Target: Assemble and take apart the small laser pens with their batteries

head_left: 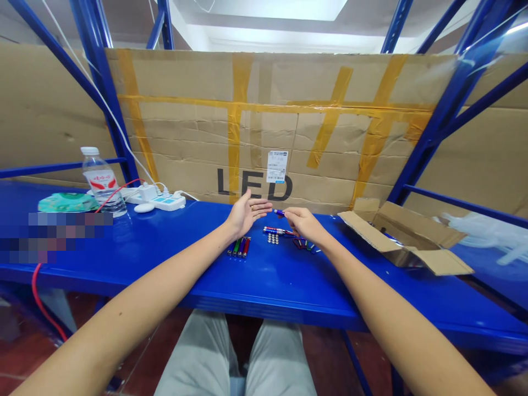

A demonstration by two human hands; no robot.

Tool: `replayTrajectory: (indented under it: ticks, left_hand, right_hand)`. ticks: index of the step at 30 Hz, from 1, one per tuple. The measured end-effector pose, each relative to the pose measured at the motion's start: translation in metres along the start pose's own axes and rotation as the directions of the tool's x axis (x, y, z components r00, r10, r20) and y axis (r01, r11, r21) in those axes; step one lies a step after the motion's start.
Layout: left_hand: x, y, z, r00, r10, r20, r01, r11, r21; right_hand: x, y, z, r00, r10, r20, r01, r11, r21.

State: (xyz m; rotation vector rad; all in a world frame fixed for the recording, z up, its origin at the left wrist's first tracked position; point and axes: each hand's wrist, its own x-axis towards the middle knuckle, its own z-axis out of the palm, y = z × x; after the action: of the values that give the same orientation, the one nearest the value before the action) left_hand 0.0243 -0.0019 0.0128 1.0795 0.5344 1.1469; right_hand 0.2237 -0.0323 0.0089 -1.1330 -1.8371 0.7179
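My right hand pinches a small blue metal tube with a silvery end, held just above the table and pointing left. Facing it, my left hand is open with its fingers stretched out, the tips close to the tube's end. Below my left hand several slim coloured tubes lie side by side, partly hidden by the wrist. Between the hands, red and blue pen-like pieces lie above small rows of silver button cells. Coloured carabiner clips rest under my right wrist.
An open cardboard box with items inside stands at the right. On the left are a water bottle, a green soft pack and a white power strip. Taped cardboard and blue posts bound the blue table.
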Motion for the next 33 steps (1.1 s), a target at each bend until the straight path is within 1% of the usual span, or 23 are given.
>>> replayTrajectory:
  ticks: [3,7,12,17,22,28,33]
  left_hand:
    - [-0.001,0.001,0.001,1.0,0.002,-0.01,-0.002,1.0,0.009]
    - [-0.001,0.001,0.002,1.0,-0.003,-0.013,0.003,1.0,0.018]
    - [-0.001,0.001,0.002,1.0,0.0,-0.009,0.0,1.0,0.022]
    - [0.001,-0.001,0.001,1.0,-0.003,-0.018,0.004,1.0,0.016]
    - [0.001,-0.001,0.002,1.0,0.005,-0.007,-0.005,1.0,0.004]
    - [0.0,0.0,0.002,1.0,-0.002,0.004,0.002,1.0,0.026]
    - [-0.001,0.001,0.003,1.0,-0.003,-0.005,0.003,1.0,0.019]
  right_hand:
    - [0.001,0.003,0.0,0.999,-0.035,-0.001,0.035,0.995,-0.089]
    - [0.001,0.002,0.0,0.997,-0.076,-0.016,0.073,0.989,-0.131]
    - [-0.002,-0.003,-0.001,0.995,-0.099,0.012,0.099,0.971,-0.215]
    - [-0.003,-0.008,-0.002,0.994,-0.112,0.018,0.113,0.966,-0.232]
    - [-0.005,-0.012,0.001,0.991,-0.131,0.028,0.133,0.948,-0.289]
    - [-0.004,-0.007,0.001,0.985,-0.169,0.018,0.166,0.936,-0.31]
    - [-0.003,-0.004,0.002,0.991,-0.135,0.016,0.133,0.941,-0.312]
